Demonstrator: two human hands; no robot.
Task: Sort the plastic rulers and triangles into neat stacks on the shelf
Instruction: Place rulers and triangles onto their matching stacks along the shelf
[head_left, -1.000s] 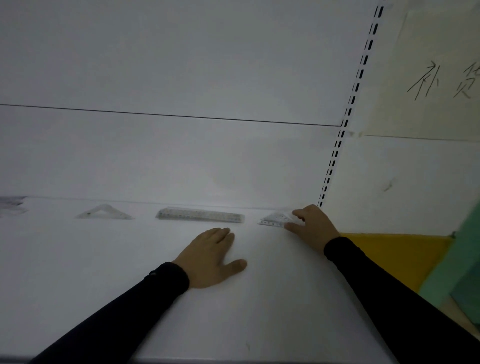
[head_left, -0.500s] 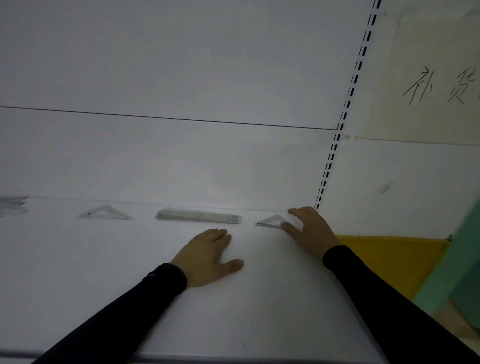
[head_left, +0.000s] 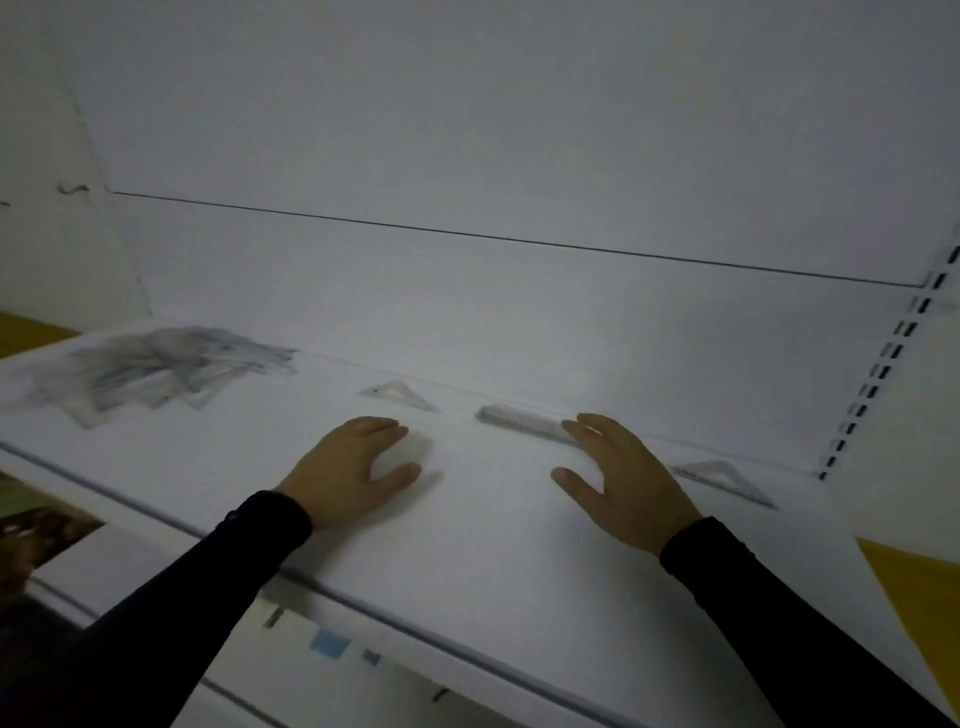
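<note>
Rulers and triangles, thin clear plastic, lay along the back of the white shelf (head_left: 493, 545): a ruler (head_left: 519, 420) between two triangles (head_left: 397, 393), a loose heap (head_left: 156, 364) far left. My left hand (head_left: 345, 475) rested flat; my right hand (head_left: 621, 475), fingers relaxed, grasped nothing beside the ruler, probably ready to slide it.

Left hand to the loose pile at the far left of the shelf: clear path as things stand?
Probably yes. The left hand rests flat on the shelf, holding nothing, and only bare shelf shows between it and the pile. The small triangle lies further back, off that line.
</note>
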